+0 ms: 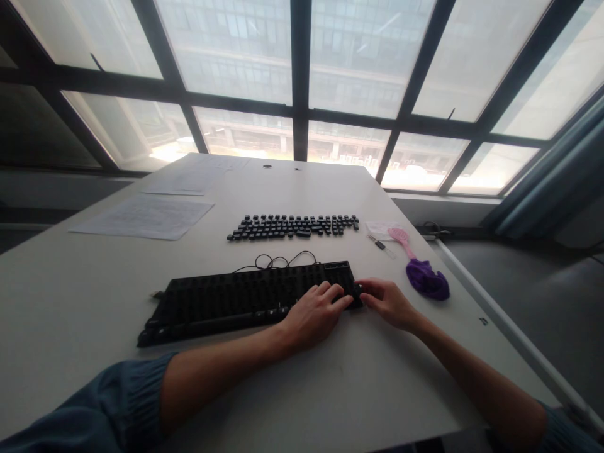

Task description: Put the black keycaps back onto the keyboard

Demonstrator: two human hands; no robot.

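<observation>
A black keyboard (226,296) lies slightly slanted on the white table, most of its keycaps off and a few left along its near edge. My left hand (315,313) rests on its right part, fingers bent and reaching over the number-pad area; whether they grip anything is hidden. At the keyboard's right end, my right hand (387,303) pinches a small dark piece, likely a keycap (357,289), between thumb and fingers. Beyond the keyboard, loose black keycaps (292,226) stand in several rows.
Printed sheets (146,216) lie at the left on the white table (264,195). A wire keycap puller (380,244), a pink brush (402,240) and a purple cloth (427,280) are at the right. The keyboard's cable (278,259) loops behind it. Large windows stand beyond.
</observation>
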